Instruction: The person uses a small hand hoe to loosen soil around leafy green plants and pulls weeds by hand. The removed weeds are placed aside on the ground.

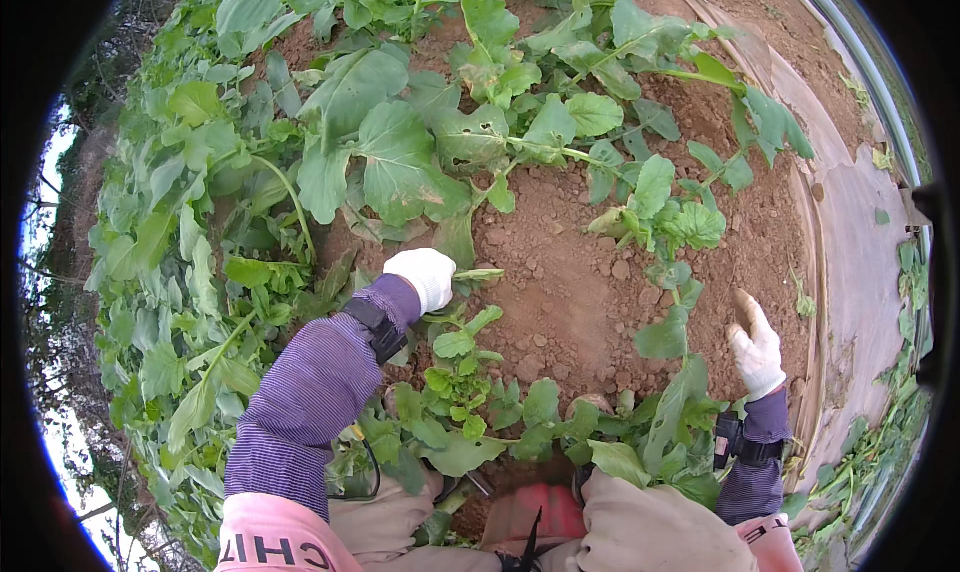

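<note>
My left hand (424, 278), in a white knit glove, is closed at the left side of a patch of bare soil. A pale green leaf stalk (480, 274) sticks out from the right of this fist, and larger leaves rise just beyond it. What lies inside the fist is hidden. My right hand (756, 347), gloved in white with soiled fingertips, hovers over brown soil (570, 294) at the right. Its thumb and fingers are apart and hold nothing. Left of it runs a stem with broad green leaves (667, 336).
Dense leafy crop plants (187, 272) fill the left side and far end. A pale plastic sheet (855, 249) borders the bed at right, beside a pipe (892, 84). Small leafy plants (457, 377) grow before my knees. Between my legs is a red object (541, 508).
</note>
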The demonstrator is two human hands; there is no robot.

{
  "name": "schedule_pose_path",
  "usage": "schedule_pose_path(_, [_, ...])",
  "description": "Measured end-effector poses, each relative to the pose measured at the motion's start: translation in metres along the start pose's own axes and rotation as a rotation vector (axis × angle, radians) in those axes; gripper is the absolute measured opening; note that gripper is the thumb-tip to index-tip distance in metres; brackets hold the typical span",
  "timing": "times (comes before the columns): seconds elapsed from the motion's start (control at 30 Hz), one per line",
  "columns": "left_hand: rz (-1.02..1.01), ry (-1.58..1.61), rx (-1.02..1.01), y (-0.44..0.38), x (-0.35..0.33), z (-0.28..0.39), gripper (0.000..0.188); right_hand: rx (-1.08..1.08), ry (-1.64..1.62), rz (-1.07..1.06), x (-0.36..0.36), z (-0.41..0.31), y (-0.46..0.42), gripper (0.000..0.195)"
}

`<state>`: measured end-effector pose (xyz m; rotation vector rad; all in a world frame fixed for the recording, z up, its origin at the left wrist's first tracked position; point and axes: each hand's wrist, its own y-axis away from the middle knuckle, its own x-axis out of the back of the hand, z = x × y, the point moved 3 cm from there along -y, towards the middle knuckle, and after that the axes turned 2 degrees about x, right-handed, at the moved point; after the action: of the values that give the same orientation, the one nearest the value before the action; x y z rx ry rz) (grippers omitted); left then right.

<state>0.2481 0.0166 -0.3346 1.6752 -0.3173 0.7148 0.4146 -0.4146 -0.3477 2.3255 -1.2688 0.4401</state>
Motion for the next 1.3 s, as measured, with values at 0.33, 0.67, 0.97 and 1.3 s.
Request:
schedule_pose_path(0.33, [0.657, 0.323, 0.469, 0.134, 0.005, -0.194, 0.029, -0.298, 0.892, -0.374, -0.063, 0.092, -0.028, 0.09])
schedule_pose_path(0.67, [-0.07, 0.347, 0.446, 0.112, -0.106, -0.157, 0.039, -0.299, 0.768, -0.545, -0.034, 0.279, -0.067, 0.078])
schedule_pose_path(0.97, [-0.132, 0.519, 0.489, 0.054, -0.153, -0.146, 0.03, -0.345, 0.849, -0.6, 0.021, 0.295, -0.07, 0.059])
schedule_pose_path(1.3, [0.188, 0.493, 0.436, 0.135, -0.147, -0.152, 0.03, -0.395, 0.89, -0.664, -0.025, 0.237, -0.07, 0.051])
